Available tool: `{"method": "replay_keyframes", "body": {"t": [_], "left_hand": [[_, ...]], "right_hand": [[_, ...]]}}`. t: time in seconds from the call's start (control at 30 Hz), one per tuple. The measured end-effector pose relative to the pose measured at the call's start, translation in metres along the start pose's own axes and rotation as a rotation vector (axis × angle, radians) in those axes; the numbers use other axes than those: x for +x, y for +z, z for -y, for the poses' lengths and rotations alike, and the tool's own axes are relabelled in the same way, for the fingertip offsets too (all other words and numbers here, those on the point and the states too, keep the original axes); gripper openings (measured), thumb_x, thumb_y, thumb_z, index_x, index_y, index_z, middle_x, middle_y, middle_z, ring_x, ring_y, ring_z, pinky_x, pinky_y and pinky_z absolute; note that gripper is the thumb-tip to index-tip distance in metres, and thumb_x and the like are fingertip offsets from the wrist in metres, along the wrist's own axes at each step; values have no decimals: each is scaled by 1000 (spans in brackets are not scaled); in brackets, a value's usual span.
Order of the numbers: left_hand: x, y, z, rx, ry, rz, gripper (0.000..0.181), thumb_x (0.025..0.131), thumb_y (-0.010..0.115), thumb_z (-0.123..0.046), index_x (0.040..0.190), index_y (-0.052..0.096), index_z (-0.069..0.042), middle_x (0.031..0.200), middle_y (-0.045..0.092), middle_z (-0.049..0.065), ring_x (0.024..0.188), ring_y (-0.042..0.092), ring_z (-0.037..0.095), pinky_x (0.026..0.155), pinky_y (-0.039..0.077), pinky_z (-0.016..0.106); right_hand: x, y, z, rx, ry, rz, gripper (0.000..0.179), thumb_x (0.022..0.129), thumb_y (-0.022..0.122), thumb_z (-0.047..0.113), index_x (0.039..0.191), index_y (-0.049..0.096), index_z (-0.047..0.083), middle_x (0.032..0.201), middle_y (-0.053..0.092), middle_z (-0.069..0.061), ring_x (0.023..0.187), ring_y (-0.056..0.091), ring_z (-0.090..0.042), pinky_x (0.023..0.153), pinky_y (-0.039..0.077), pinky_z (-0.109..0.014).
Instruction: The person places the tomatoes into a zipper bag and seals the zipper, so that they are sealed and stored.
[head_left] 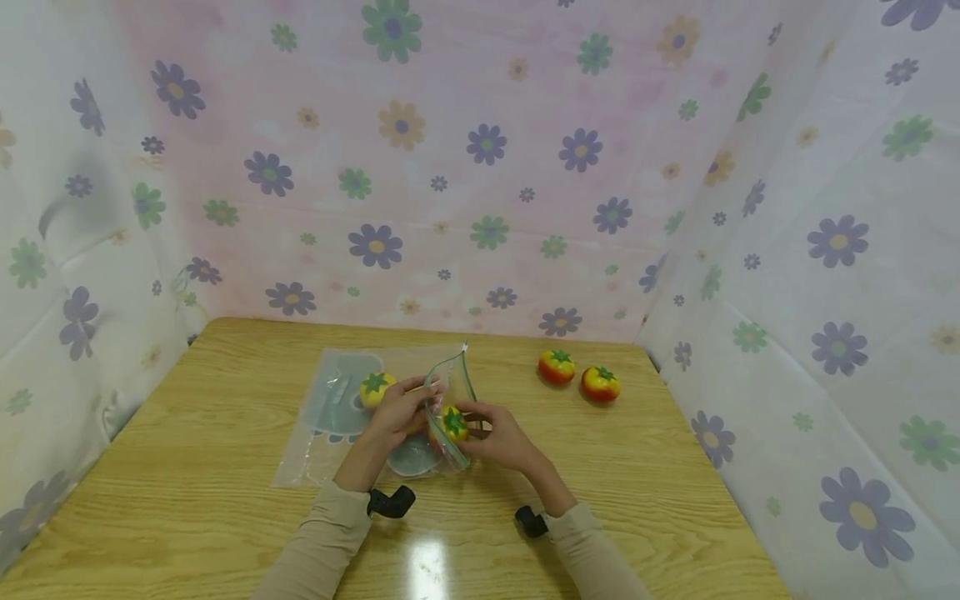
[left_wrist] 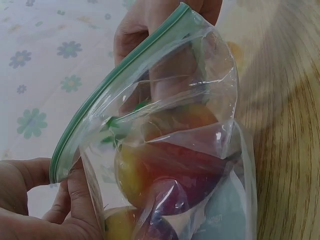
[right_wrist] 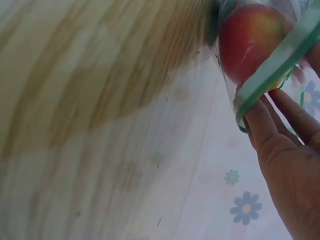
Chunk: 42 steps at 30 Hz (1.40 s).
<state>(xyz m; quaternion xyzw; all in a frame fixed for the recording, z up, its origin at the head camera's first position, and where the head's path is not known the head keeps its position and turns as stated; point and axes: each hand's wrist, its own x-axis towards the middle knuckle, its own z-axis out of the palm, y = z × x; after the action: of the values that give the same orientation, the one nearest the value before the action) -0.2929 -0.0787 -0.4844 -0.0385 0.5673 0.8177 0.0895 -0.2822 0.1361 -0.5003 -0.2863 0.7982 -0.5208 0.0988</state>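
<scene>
A clear zip bag [head_left: 456, 379] with a green-edged mouth stands open between the hands. My left hand [head_left: 401, 412] pinches the rim of the bag's mouth; its thumb and fingers show at the green strip [left_wrist: 117, 86] in the left wrist view. The right hand [head_left: 504, 437] reaches into the mouth, its fingers round a red-and-yellow tomato [head_left: 453, 423] with a green leafy top. Through the film in the left wrist view, a second tomato [left_wrist: 120, 224] shows lower down. Just past the left hand, a yellow tomato [head_left: 375, 389] with a green top is partly hidden by the fingers.
Flat clear plastic with a grey-blue print [head_left: 337, 400] lies on the wooden table [head_left: 187, 467] at left. Two more red-and-yellow tomatoes, one farther back [head_left: 557, 367] and one nearer [head_left: 601, 385], sit at the back right. Flower-patterned sheets [head_left: 487, 208] enclose the table.
</scene>
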Motion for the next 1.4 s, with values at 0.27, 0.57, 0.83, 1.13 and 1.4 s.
{"method": "replay_keyframes", "body": {"t": [0.27, 0.57, 0.83, 1.13, 1.4], "left_hand": [[-1, 0, -1, 20, -2, -2, 40, 102, 58, -3, 140, 53, 11, 117, 72, 17, 78, 69, 4, 71, 57, 16], [-1, -2, -1, 18, 3, -9, 39, 103, 57, -3, 140, 53, 10, 108, 74, 9, 79, 68, 5, 71, 57, 16], [-2, -3, -1, 5, 11, -7, 39, 103, 57, -2, 139, 53, 12, 106, 73, 9, 78, 67, 6, 70, 56, 17], [-5, -2, -4, -25, 14, 0, 39, 102, 57, 0, 139, 52, 13, 98, 74, 5, 72, 68, 5, 66, 56, 16], [-5, -1, -5, -51, 1, 5, 40, 102, 59, 0, 139, 51, 14, 99, 74, 7, 71, 68, 5, 66, 56, 16]], "right_hand": [[1, 8, 37, -31, -15, -13, 50, 88, 71, -11, 134, 53, -18, 134, 55, -36, 117, 60, -51, 95, 55, -56], [12, 13, 2, -18, -10, 52, 55, 92, 67, -8, 143, 47, -12, 142, 52, -31, 126, 56, -48, 101, 53, -51], [16, 17, 1, -64, -47, 21, 47, 95, 67, -5, 139, 55, -8, 138, 58, -26, 121, 62, -42, 97, 57, -43], [22, 26, 5, -98, -70, -84, 39, 92, 69, -8, 131, 62, -9, 129, 64, -27, 112, 66, -43, 93, 59, -46], [23, 26, 7, -103, -36, -79, 38, 94, 67, -5, 131, 63, -6, 130, 65, -23, 113, 67, -38, 94, 58, -44]]}}
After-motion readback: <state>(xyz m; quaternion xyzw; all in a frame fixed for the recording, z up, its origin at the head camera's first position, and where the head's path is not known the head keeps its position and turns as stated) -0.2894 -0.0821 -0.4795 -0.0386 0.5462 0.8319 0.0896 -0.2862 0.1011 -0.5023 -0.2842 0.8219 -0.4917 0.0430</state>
